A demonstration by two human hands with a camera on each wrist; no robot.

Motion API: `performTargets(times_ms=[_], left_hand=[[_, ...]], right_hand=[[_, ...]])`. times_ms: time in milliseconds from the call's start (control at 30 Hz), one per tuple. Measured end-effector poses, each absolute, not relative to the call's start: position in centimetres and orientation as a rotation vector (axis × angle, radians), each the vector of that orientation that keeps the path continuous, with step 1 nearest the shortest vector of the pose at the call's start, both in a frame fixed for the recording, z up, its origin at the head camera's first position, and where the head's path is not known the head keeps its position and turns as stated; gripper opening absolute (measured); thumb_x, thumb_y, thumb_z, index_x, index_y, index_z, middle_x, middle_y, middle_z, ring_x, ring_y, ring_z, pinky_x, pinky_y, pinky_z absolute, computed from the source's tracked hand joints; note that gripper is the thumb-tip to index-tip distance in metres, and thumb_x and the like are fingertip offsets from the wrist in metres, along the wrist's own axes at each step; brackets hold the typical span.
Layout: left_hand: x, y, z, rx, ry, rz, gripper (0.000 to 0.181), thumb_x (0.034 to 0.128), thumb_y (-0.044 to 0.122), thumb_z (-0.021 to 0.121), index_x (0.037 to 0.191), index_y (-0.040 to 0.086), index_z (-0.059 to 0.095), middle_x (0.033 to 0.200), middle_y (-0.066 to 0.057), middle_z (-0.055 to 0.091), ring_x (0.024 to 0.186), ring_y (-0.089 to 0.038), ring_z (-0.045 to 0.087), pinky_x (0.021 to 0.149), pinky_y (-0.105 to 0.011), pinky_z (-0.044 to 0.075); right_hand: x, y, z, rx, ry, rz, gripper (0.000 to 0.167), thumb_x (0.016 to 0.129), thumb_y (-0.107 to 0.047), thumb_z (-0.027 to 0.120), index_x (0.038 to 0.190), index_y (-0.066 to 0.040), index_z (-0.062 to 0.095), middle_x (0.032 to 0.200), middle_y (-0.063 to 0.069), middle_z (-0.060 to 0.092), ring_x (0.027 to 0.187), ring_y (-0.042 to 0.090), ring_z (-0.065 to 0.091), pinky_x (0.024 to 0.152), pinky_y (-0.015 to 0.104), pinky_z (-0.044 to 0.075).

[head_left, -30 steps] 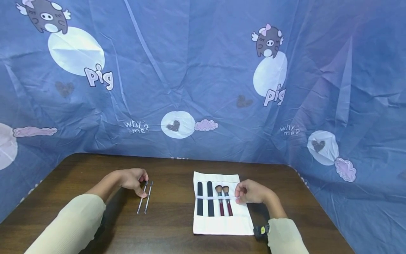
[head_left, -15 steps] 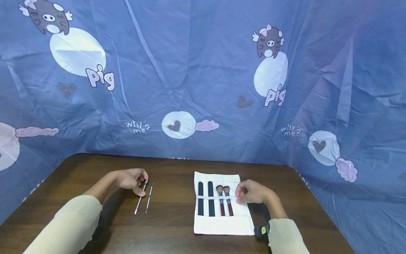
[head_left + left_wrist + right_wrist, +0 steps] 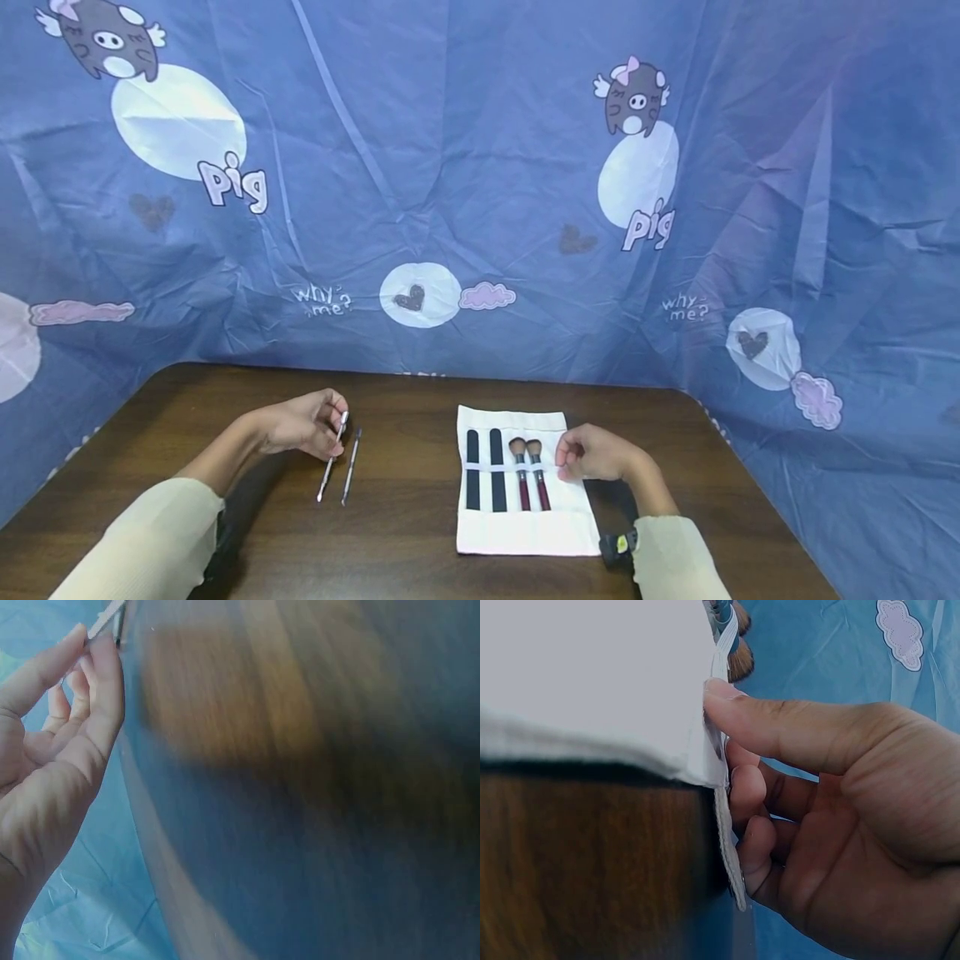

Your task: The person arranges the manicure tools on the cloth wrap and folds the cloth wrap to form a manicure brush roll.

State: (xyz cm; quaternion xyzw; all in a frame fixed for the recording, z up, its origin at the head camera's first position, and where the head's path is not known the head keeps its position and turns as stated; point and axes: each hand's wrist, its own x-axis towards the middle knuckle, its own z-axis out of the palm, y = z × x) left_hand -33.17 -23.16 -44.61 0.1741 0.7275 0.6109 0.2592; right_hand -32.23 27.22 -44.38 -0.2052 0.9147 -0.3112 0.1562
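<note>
In the head view my left hand [image 3: 298,427] pinches a slim silver double-ended metal stick, which looks like a cuticle pusher [image 3: 326,477], between thumb and fingers, its upper end raised. A second such metal stick [image 3: 351,468] lies on the table just right of it. My right hand [image 3: 600,454] rests at the right side of a white cloth roll [image 3: 525,533]. Thumb and fingers pinch its elastic band [image 3: 724,652] near the cloth's edge in the right wrist view. Under the band sit two black nail files [image 3: 498,492] and two makeup brushes [image 3: 540,479] with dark red handles.
The brown wooden table [image 3: 405,550] has a blue patterned curtain [image 3: 480,192] behind and around it. A dark wrist device [image 3: 618,546] is on my right wrist, beside the cloth's lower right corner.
My left hand has lifted the upper end of the cuticle pusher and moved slightly left with it, away from the second stick. My right hand has stayed on the band.
</note>
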Motion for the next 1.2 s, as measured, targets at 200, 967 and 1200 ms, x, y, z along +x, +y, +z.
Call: performTargets(times_ms=[200,967,1200], left_hand=[[-33.2,-22.9,-44.4,0.461,1.923,1.716,0.058,0.0821,-0.019,0.068,0.123,-0.005,0.029,0.104,-0.013,0.049,0.091,-0.025,0.065,0.083,-0.047,0.059],[-36.3,-12.7,-43.3,0.272,1.949,2.071,0.058,0.0864,-0.021,0.062,0.135,-0.007,0.033,0.108,-0.015,0.049,0.089,-0.03,0.069,0.082,-0.043,0.06],[-36.9,-8.4,-43.1,0.189,1.885,2.181,0.066,0.0874,-0.022,0.063,0.144,-0.008,0.031,0.106,-0.013,0.052,0.09,-0.029,0.069,0.09,-0.048,0.058]], right_hand=[[-32.1,27.1,-44.2,-0.556,2.615,-0.898,0.016,0.085,-0.001,0.08,0.085,-0.01,0.067,0.075,0.001,0.058,0.072,0.017,0.053,0.065,0.033,0.044],[-32.1,27.2,-44.2,-0.632,2.595,-0.909,0.01,0.089,-0.001,0.072,0.086,-0.009,0.067,0.073,-0.001,0.054,0.071,0.017,0.051,0.064,0.032,0.041],[-32.1,27.2,-44.2,-0.625,2.591,-0.905,0.01,0.089,-0.001,0.072,0.086,-0.01,0.067,0.072,-0.002,0.053,0.07,0.016,0.05,0.063,0.031,0.041]])
